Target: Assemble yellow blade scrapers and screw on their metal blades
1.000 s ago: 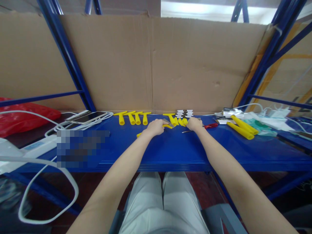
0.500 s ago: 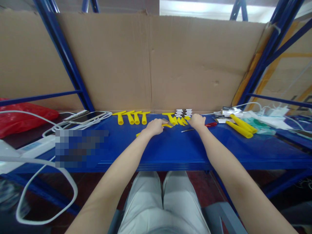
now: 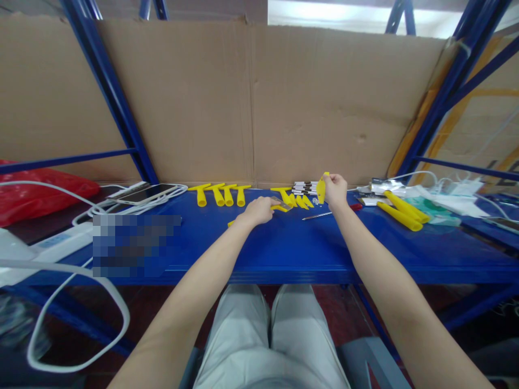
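Observation:
My left hand (image 3: pixel 259 212) is closed around a yellow T-shaped handle, with a grey metal plate (image 3: pixel 281 203) at its head. The handle's end pokes out behind my wrist. In my right hand (image 3: pixel 336 190), a flat yellow plate with small holes (image 3: pixel 321 190) is pinched between fingers and thumb, raised above the table. Small yellow pieces (image 3: pixel 302 202) lie between the hands, with tiny shiny screws (image 3: pixel 316 201) beside them. Below my right hand rests a screwdriver (image 3: pixel 318 215), its red handle partly hidden by my wrist.
Several yellow T-shaped handles (image 3: pixel 220 195) line the back left of the blue table (image 3: pixel 292 248). White-and-black packets (image 3: pixel 304 187) are stacked behind the small pieces. Yellow tubes (image 3: pixel 401 216) and plastic bags (image 3: pixel 441 205) lie right; white cables (image 3: pixel 162 197) and a red bag (image 3: pixel 44 189) lie left.
My right hand has lifted from the small yellow pieces, up and slightly right, and now shows a yellow plate in its fingers. The left hand stays in place with its handle.

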### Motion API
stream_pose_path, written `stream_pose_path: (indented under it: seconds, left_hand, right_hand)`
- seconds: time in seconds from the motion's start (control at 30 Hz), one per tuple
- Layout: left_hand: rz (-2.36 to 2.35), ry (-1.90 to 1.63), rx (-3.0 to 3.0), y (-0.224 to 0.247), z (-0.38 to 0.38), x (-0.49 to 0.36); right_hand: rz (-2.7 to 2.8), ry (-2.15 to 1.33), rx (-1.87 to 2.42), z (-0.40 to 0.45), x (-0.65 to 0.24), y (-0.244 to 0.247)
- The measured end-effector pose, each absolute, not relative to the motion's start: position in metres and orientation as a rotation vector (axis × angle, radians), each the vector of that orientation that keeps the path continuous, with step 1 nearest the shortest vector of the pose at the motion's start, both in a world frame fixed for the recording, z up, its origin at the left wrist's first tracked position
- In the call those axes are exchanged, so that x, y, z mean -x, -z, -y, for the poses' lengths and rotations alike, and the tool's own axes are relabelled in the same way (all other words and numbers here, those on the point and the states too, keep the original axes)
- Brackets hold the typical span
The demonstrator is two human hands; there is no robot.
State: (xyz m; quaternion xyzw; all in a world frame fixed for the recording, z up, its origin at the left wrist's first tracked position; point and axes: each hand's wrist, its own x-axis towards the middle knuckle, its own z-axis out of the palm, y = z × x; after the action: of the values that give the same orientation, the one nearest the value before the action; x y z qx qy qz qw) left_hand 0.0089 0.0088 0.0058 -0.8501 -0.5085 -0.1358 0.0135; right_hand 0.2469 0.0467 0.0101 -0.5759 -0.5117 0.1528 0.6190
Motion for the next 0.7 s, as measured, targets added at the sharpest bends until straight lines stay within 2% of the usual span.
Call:
stream_pose_path:
  seconds: [0.2, 0.4, 0.7]
  left_hand:
    - [1.583, 0.414, 2.662, -0.005, -0.009, -0.009]
    - [1.551, 0.416, 2.669, -0.005, -0.009, -0.009]
    - [1.538, 0.386, 2.676, -0.003, -0.009, -0.010]
  right_hand:
    - [0.992, -0.679, 1.209, -0.031, -0.216, -0.014]
    - [1.157, -1.189, 1.411, -0.016, -0.205, -0.015]
    - [1.194, -1.328, 1.337, -0.013, -0.199, -0.013]
